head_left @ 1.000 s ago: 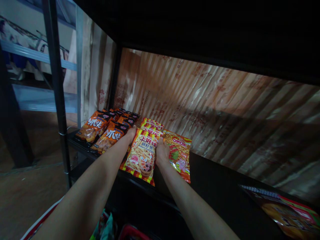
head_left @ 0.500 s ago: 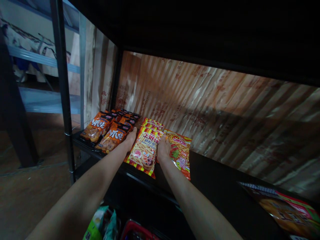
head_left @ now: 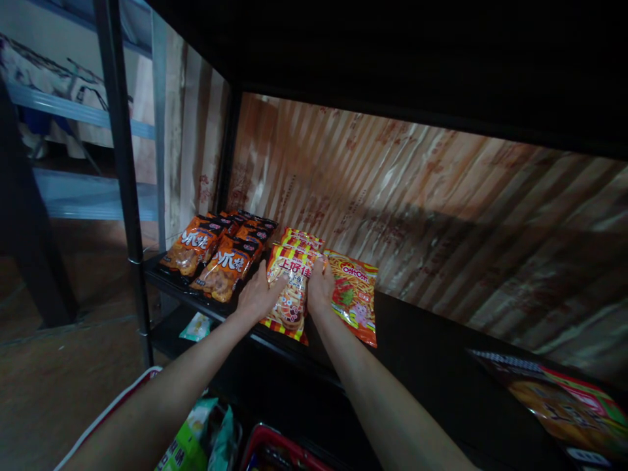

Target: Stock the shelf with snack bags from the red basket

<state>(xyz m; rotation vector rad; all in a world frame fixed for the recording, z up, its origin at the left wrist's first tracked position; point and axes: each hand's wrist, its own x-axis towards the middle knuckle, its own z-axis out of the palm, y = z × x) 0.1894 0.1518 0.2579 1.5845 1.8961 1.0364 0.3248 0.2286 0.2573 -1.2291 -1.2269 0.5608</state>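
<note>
- One striped snack bag (head_left: 293, 299), centre of the frame, lies face up near the front edge of the black shelf (head_left: 417, 340); red and yellow bands at top and bottom, red characters above printed pale snack sticks, glossy film.
- Matching striped bags (head_left: 303, 239) lie directly behind it, only their upper ends visible.
- Left hand (head_left: 260, 296): partly open, thumb laid across the bag's front, fingers at its left edge.
- Right hand (head_left: 320, 288): fingers partly curled at the bag's upper right edge; fingertips partly hidden.
- Both hands touch the bag; whether either grips it firmly cannot be told.
- Noodle-print bag (head_left: 353, 297): right of centre, just beside the right hand.
- Orange-and-black bags (head_left: 226, 267): left of centre, in rows beside the left hand.
</note>
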